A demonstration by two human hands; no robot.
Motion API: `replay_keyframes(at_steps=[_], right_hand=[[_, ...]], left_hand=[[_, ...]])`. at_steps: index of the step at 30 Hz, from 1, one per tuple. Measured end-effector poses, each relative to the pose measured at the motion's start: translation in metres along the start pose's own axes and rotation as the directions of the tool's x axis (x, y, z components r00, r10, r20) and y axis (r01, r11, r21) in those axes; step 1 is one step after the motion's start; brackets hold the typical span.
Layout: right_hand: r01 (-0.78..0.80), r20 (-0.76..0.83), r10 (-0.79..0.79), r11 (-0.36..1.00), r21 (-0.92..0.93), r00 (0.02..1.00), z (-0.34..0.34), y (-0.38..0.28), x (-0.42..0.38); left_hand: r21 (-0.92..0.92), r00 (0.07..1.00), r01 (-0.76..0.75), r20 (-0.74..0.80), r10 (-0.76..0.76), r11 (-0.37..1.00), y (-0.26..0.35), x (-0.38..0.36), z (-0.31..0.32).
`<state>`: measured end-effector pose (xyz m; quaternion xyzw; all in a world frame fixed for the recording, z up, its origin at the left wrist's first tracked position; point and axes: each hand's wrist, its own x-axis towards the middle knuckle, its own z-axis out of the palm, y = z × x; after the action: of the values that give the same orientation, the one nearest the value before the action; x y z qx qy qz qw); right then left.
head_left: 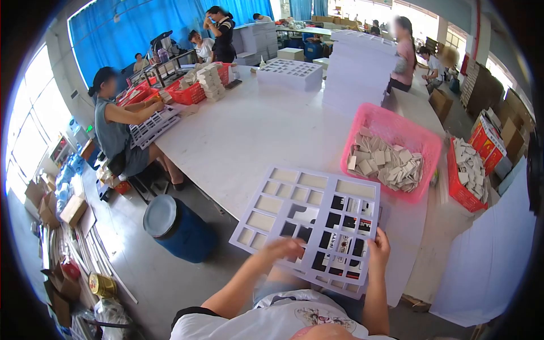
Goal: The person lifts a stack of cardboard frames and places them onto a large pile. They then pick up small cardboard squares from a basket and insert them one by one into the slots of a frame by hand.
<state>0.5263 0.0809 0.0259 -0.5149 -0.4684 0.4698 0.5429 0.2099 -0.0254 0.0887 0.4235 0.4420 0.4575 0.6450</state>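
Head view: cutout tray [309, 218] near edge pinched between left hand [285, 248], right hand [378, 249] fingers.

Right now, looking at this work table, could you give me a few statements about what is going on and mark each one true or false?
1. Both hands are on the white grid tray. True: the left hand rests on its near edge and the right hand grips its right side.
2. The pink basket is empty. False: it holds a heap of small card pieces.
3. A blue barrel stands on the floor beside the table. True.
4. The red basket sits left of the pink one. False: it is to the right.
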Motion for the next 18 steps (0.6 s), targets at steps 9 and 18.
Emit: replay_keyframes(at_steps=[9,18], right_hand=[[0.349,-0.036,-0.488,0.672,-0.654,0.872,-0.028,0.036,-0.006],[0.253,-0.026,-0.332,0.766,-0.590,0.943,-0.030,0.033,-0.019]], left_hand=[[0.838,0.670,0.323,-0.531,0.519,0.440,-0.066,0.013,-0.090],[0.723,0.682,0.389,-0.642,0.349,0.571,-0.030,0.022,-0.098]])
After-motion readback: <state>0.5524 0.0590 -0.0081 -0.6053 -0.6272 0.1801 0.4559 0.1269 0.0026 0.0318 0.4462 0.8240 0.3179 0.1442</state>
